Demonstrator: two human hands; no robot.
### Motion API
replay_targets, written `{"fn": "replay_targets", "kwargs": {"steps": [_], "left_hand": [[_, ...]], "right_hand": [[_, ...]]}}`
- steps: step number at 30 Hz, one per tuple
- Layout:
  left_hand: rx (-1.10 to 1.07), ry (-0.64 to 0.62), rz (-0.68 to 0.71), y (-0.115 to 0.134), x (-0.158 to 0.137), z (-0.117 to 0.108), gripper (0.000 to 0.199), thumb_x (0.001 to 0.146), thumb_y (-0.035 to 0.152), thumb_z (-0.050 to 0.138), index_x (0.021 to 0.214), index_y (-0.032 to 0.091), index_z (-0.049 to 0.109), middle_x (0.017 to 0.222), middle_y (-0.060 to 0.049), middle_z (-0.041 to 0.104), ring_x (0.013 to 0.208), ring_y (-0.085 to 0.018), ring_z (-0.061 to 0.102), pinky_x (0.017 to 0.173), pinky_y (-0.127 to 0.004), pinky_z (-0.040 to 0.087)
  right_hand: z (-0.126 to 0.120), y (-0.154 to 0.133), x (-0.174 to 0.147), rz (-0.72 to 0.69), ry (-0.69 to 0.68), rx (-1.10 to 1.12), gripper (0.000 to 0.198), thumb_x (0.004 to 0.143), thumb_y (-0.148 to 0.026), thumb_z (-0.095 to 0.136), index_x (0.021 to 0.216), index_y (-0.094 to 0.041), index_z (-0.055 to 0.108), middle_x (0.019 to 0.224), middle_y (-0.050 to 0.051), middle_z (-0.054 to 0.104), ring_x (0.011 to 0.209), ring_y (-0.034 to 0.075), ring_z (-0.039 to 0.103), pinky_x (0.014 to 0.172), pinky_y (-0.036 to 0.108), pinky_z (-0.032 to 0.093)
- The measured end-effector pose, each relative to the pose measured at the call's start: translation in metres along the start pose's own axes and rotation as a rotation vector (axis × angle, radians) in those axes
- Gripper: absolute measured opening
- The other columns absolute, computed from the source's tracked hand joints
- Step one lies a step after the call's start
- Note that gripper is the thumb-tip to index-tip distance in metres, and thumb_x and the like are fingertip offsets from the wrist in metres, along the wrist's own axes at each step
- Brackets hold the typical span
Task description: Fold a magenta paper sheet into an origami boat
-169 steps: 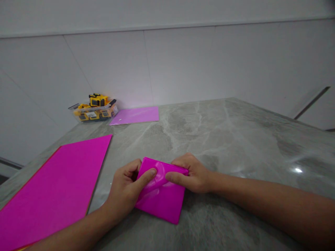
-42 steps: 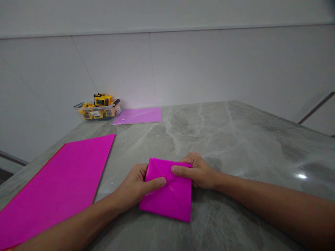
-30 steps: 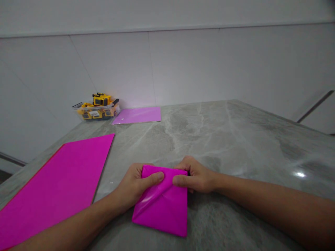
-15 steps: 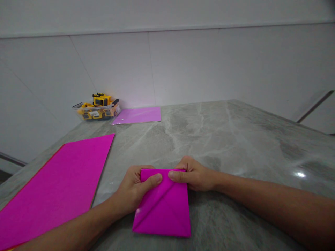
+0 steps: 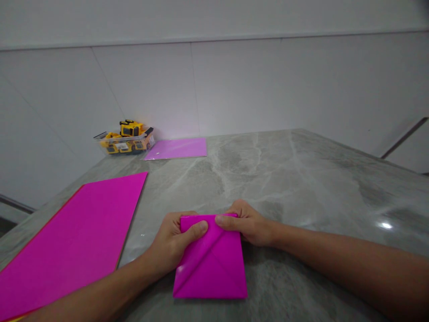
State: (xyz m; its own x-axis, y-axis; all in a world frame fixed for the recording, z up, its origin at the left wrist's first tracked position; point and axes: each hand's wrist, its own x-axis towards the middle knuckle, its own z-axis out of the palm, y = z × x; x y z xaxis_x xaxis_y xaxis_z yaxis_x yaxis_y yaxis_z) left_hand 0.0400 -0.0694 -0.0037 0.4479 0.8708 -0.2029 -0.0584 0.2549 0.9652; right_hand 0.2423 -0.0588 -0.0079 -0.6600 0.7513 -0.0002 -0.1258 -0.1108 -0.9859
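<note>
We hold a folded pink sheet (image 5: pixel 217 273) in both hands, towards the near side of the grey surface (image 5: pixel 301 188); whether its lower edge touches the surface we cannot tell. Our left hand (image 5: pixel 171 243) pinches it by the upper left corner, and our right hand (image 5: pixel 250 223) pinches the upper right corner. Both grips are narrow, thumbs flat on top and apart from each other, the other fingers mostly hidden behind. Diagonal creases run across the face of the sheet, and its lower edge lies straight and level.

To work these folds well, we do best to press with the thumbs and support from behind, sliding pressure outward along each crease instead of squeezing one spot. The corners should be lined up before we press hard, since the glossy layers look apt to slip. An even pull from both sides should stop the sheet from buckling.

Along the left edge of the surface lies a large pink sheet (image 5: pixel 83 228), well within the left arm's reach. By the far left corner stands a clear bin (image 5: pixel 122 146) of yellow toy vehicles (image 5: pixel 131 129), with a lilac sheet (image 5: pixel 179 149) just beside it.
</note>
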Motion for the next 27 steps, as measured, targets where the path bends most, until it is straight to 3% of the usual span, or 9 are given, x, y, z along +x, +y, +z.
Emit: {"fn": "replay_targets", "kwargs": {"steps": [5,12,15,21,27], "left_hand": [[0.002,0.016,-0.001,0.001,-0.001,0.000,0.036,0.070,0.046,0.077,0.069,0.013,0.062,0.059,-0.004,0.065,0.047,-0.013,0.056,0.046,-0.022,0.042],[0.023,-0.003,-0.012,-0.001,-0.001,-0.001,0.037,0.071,0.047,0.076,0.066,0.014,0.059,0.054,-0.001,0.059,0.044,-0.010,0.050,0.044,-0.020,0.037],[0.039,-0.006,-0.018,-0.002,-0.001,-0.003,0.038,0.073,0.048,0.074,0.065,0.014,0.058,0.052,0.000,0.055,0.043,-0.009,0.047,0.043,-0.019,0.034],[0.102,-0.047,0.010,-0.002,-0.002,-0.006,0.042,0.073,0.049,0.074,0.062,0.014,0.054,0.049,0.003,0.050,0.041,-0.007,0.041,0.041,-0.018,0.031],[0.029,0.022,0.009,-0.005,0.000,-0.004,0.036,0.074,0.048,0.074,0.072,0.013,0.063,0.059,-0.003,0.064,0.047,-0.012,0.056,0.046,-0.022,0.042]], "right_hand": [[-0.002,-0.002,-0.001,-0.068,-0.027,-0.105,0.055,0.083,-0.057,0.060,0.051,-0.016,0.043,0.046,-0.006,0.039,0.041,0.005,0.031,0.040,0.019,0.023],[-0.017,-0.005,-0.004,-0.350,-0.017,-0.616,0.054,0.093,-0.058,0.040,0.057,-0.019,0.036,0.052,-0.006,0.030,0.047,0.006,0.028,0.044,0.022,0.021],[-0.019,-0.006,-0.006,-0.401,-0.064,-0.711,0.052,0.097,-0.054,0.031,0.058,-0.020,0.033,0.053,-0.005,0.030,0.047,0.007,0.028,0.045,0.022,0.023],[-0.011,-0.004,-0.007,-0.228,0.025,-0.584,0.058,0.095,-0.059,0.033,0.052,-0.021,0.027,0.048,-0.007,0.022,0.042,0.006,0.021,0.041,0.022,0.018],[-0.004,-0.001,-0.002,-0.108,0.044,-0.250,0.057,0.086,-0.065,0.048,0.054,-0.019,0.039,0.047,-0.007,0.033,0.041,0.005,0.027,0.039,0.020,0.020]]}}
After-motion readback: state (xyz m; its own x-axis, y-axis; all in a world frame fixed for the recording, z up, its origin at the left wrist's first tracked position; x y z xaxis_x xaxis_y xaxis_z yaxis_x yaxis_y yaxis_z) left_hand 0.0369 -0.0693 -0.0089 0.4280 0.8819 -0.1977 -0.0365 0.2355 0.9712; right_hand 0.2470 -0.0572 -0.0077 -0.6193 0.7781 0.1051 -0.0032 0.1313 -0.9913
